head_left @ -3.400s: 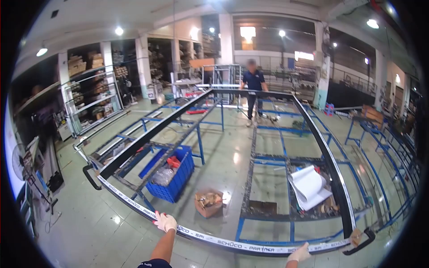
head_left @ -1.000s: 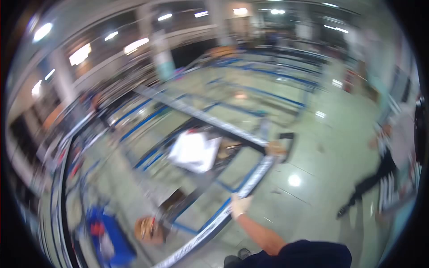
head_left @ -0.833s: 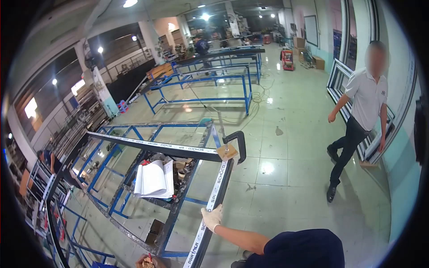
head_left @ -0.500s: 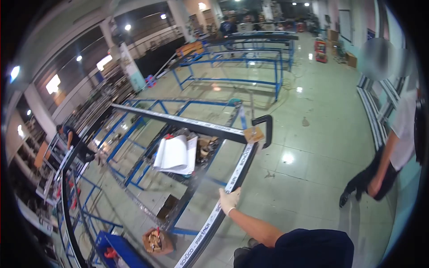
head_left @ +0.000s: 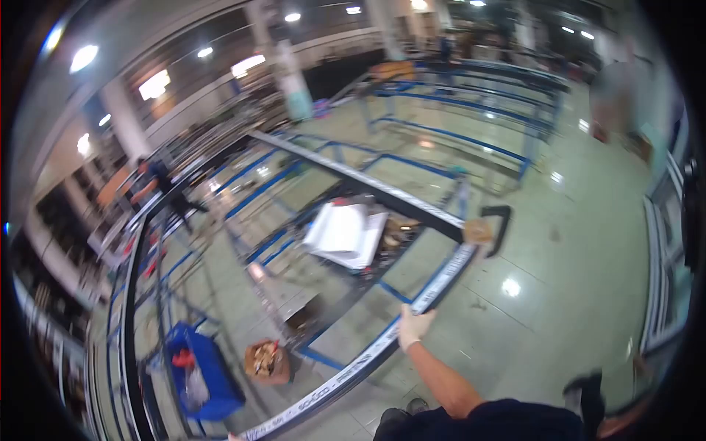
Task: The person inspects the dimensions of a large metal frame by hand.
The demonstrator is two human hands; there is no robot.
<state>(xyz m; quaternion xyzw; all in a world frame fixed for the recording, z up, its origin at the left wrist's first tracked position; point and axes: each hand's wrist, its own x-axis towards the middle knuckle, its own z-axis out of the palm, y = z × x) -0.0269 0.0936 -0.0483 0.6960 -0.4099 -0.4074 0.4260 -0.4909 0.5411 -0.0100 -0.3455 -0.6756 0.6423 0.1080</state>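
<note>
My right hand, in a pale glove, is closed on the near bar of a large black window frame, whose white protective tape carries printed lettering. At the bottom edge, by the frame's lower end, only a small skin-coloured tip of my left hand shows; its fingers are out of sight. A black clamp sits at the frame's far right corner with a wooden block against the bar. White paper sheets lie on a support within the frame's outline.
Blue metal stands carry the frame. On the lower left are a blue bin and a paper bag of scraps. Another person works at far left; a dark shoe shows at lower right. More blue racks stand behind.
The view has swung, shifting the scene rightward. My right hand stays on the bar. The person at right has mostly left the view, and a tip of my left hand now shows.
</note>
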